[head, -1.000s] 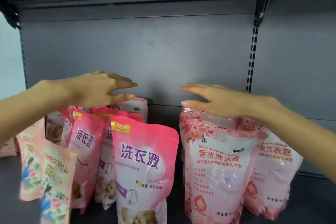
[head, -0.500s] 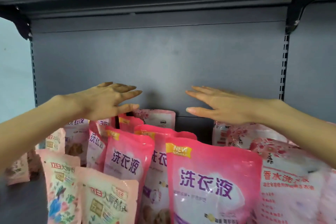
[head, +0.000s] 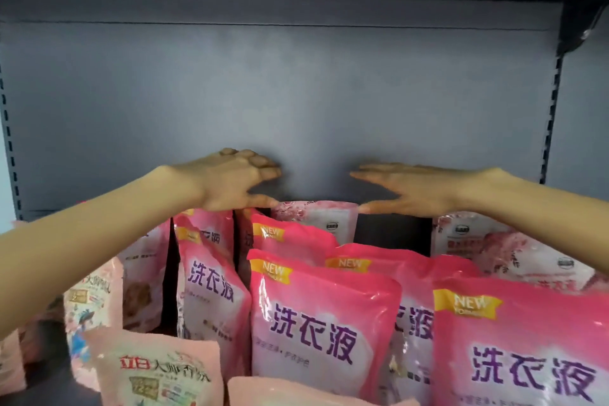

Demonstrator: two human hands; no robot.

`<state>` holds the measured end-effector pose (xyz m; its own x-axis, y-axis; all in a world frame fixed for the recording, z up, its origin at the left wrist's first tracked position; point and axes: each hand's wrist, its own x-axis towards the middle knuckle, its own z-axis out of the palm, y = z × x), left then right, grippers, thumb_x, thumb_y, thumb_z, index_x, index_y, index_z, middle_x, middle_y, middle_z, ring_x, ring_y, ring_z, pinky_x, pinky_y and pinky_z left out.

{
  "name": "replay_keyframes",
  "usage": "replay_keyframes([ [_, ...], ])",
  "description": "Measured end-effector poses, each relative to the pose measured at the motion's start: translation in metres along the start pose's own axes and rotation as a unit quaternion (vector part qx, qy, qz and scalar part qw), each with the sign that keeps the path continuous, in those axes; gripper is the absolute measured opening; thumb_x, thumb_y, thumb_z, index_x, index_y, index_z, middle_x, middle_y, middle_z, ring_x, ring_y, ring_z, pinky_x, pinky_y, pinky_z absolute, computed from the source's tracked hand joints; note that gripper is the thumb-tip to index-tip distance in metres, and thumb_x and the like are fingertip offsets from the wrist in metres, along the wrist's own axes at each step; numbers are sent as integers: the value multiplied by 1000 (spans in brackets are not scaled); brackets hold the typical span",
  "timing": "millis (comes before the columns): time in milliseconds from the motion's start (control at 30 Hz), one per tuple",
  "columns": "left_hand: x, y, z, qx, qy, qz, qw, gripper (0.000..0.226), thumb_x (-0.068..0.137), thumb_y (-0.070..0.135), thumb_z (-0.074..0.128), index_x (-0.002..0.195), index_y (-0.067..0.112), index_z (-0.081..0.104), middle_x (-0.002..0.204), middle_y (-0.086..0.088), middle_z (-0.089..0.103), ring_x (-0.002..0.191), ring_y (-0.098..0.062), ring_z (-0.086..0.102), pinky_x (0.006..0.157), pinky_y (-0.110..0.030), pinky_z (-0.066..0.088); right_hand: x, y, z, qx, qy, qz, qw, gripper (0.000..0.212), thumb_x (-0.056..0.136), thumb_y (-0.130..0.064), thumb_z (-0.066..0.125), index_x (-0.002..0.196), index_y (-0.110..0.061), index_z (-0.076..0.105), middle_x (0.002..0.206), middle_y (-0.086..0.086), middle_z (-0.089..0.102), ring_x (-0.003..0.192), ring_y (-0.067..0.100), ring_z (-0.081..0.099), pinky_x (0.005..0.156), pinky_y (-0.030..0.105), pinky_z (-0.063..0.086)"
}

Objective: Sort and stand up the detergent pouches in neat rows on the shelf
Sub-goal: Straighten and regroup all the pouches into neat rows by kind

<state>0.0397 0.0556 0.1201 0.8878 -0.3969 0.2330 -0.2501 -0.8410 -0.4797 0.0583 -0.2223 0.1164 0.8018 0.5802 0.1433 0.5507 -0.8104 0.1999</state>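
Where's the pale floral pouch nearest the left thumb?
Head view, centre back of the shelf: the pale floral pouch stands behind the bright pink pouches, its top just below the gap between the left hand and right hand.

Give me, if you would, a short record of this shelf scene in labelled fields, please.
Backdrop: grey back panel
Left hand: open, thumb at top edge of back floral pouch, contact unclear
Right hand: open, flat, thumb near that pouch's right corner
Front: bright pink pouches, yellow NEW tags, standing
Lower left: peach pouches
Held: nothing
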Motion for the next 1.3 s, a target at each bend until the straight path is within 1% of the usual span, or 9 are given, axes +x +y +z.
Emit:
replay_keyframes([
  [200,25,3,19,-3,50,51,997,61,87,61,40,140,30,35,144,7,36,134,-13,30,108,-29,24,27,3,12,-9,-18,-26,999,74,89,-54,46,149,-22,17,154,-5,20,140,12,21,111,22,16],
  [367,32,-3,23,-113,15,65,991,37,81,59,54,107,34,62,105,15,64,99,-11,61,84,-31,47,49,4,22,30,4,-54,998,37,86,-39,62,117,-21,52,115,-3,60,103,15,57,86,39,49],
  [500,36,-2,25,-246,-25,58,967,20,77,49,67,85,31,68,72,22,66,69,-6,65,68,-30,53,62,5,30,44,18,-55,997,25,84,-32,66,104,-18,58,101,-2,64,90,15,58,78,40,50],
  [667,42,3,23,-305,-65,44,949,20,77,36,73,79,16,70,75,3,72,61,-10,56,57,-29,48,73,5,31,78,17,-51,995,12,84,-21,67,90,-13,61,87,2,70,72,11,60,67,27,49],
  [767,46,4,24,-312,-74,31,947,16,79,22,73,64,20,66,77,-2,72,57,-13,55,52,-27,47,74,3,29,105,9,-46,993,9,84,-15,68,81,-11,60,79,6,73,65,10,66,63,23,48],
  [900,46,6,21,-320,-78,16,944,13,78,20,74,74,9,68,81,-11,71,64,-20,60,52,-28,52,66,2,25,133,1,-46,990,11,83,-10,68,78,-7,59,77,9,72,66,14,69,64,26,51],
  [1067,42,10,16,-333,-36,12,942,13,81,18,71,77,6,70,67,0,69,64,-17,62,47,-20,50,47,2,16,169,-6,-33,985,9,84,-8,66,83,-1,61,74,8,70,68,17,70,63,29,52],
  [1133,41,12,12,-329,2,10,944,8,81,14,70,77,7,70,64,-1,67,60,-7,60,55,-16,48,38,3,8,187,-3,-23,982,7,85,-8,65,81,-6,60,71,4,68,70,20,69,62,29,52],
  [1300,36,12,-7,-330,102,-2,939,15,80,13,69,70,25,68,68,3,70,62,-3,59,77,-30,52,8,8,-13,254,41,21,966,15,87,-11,63,74,-17,59,71,-4,70,70,17,69,73,38,56],
])
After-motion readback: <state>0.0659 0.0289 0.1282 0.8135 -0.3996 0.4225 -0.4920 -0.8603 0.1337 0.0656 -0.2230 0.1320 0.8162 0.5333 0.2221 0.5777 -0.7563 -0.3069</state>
